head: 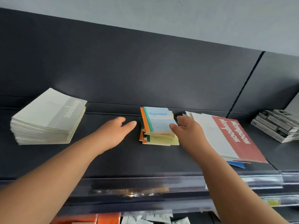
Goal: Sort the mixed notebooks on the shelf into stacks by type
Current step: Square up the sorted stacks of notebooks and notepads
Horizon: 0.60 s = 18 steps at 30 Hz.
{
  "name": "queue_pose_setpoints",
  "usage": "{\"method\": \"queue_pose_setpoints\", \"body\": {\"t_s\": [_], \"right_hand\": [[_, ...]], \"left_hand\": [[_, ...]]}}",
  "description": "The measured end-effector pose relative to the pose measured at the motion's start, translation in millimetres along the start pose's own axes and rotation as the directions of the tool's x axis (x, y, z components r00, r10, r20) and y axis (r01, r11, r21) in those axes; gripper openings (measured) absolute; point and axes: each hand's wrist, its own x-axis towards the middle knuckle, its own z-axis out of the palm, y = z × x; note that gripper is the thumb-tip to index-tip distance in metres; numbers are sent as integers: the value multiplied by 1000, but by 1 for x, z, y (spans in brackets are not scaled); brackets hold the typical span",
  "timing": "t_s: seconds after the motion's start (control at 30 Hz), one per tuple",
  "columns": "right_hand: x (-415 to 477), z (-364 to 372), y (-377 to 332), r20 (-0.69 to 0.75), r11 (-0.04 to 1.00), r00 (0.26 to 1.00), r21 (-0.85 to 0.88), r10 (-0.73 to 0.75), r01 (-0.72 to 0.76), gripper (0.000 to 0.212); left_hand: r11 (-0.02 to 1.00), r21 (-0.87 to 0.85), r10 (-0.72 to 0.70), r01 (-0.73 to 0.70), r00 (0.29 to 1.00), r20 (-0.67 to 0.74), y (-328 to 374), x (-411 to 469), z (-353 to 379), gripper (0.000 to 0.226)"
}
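A small stack of Gambit notebooks (pixel 157 126) with blue, orange, green and yellow covers sits mid-shelf, its books askew. My right hand (pixel 187 130) touches the stack's right edge, thumb on the top blue cover. My left hand (pixel 116 133) hovers open just left of the stack, not touching it. A thick pile of cream notebooks (pixel 47 118) lies at the left. A fanned pile of large white-and-red notebooks (pixel 226 136) lies at the right, with a blue corner showing underneath.
The dark shelf (pixel 129 159) has a dark back panel (pixel 145 70) and a clear price rail (pixel 161 183) along its front edge. Black-and-white boxes (pixel 276 125) are stacked at the far right. Orange and white goods (pixel 113 219) show on the shelf below.
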Motion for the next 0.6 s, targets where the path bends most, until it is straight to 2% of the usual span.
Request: {"method": "queue_pose_setpoints", "body": {"t_s": [0.07,0.2,0.23,0.27,0.33,0.37,0.43,0.5,0.6], "right_hand": [[20,-7,6,45,992,998,112,54,-59,17],[60,-12,23,191,968,970,169,153,-186,32],[70,-11,26,234,959,958,191,163,-210,31],[80,-8,32,281,949,943,204,178,-239,35],[99,-2,48,359,929,913,234,193,-288,58],[105,-1,51,388,923,902,243,189,-298,55],[110,2,51,434,921,885,252,168,-298,32],[117,7,54,453,911,876,271,164,-311,25],[118,11,52,440,899,880,293,176,-326,28]], "left_hand": [[983,-146,-105,108,994,30,12,15,14,71],[935,-282,-201,215,976,79,29,48,39,102],[922,-307,-222,236,972,81,31,55,45,104],[910,-325,-246,259,966,82,34,61,50,98],[887,-360,-270,289,957,103,44,64,58,68],[879,-378,-273,292,956,105,48,66,61,51],[876,-376,-287,301,953,95,53,72,66,27],[880,-359,-306,312,949,75,57,75,67,20],[894,-314,-311,321,947,82,62,79,66,22]]}}
